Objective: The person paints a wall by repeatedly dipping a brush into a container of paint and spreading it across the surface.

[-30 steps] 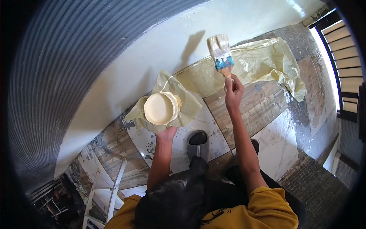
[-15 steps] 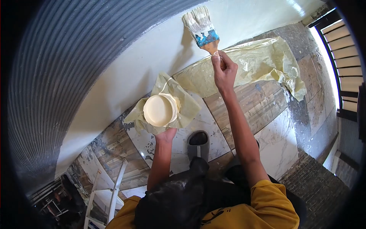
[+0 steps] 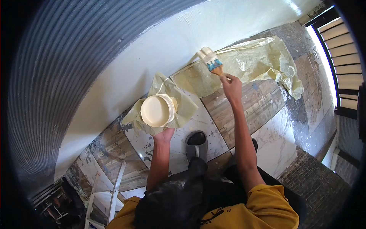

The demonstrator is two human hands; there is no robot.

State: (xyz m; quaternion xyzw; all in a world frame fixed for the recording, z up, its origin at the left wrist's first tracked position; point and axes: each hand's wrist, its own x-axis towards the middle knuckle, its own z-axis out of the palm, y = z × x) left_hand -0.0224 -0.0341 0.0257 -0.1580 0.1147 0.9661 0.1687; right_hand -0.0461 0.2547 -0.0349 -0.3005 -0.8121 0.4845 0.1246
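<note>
View from above, looking down the person's body. The right hand (image 3: 231, 84), arm stretched forward, is closed around the wooden handle of a paintbrush (image 3: 211, 61). The brush has a blue-stained band and cream-coated bristles, and it points up and to the left. Its bristle tip lies at the lower edge of the white wall (image 3: 171, 42), just above the crumpled yellowish plastic sheet (image 3: 263, 61) spread on the floor; whether the tip touches the wall cannot be told. The left hand (image 3: 164, 135) grasps a round paint bucket (image 3: 157, 110) from beneath, its fingers hidden behind the bucket. The bucket is upright, filled with cream paint, and wrapped in a piece of the same yellowish plastic. It is held well to the left of the brush and close to the wall. Below the bucket, a foot in a grey sandal (image 3: 196, 139) stands on the paint-spattered tiled floor (image 3: 274, 141). A grey ribbed surface (image 3: 57, 76) curves above the wall at left, a white ladder (image 3: 103, 194) shows at lower left, and a louvred window (image 3: 343, 57) admits light at right.
</note>
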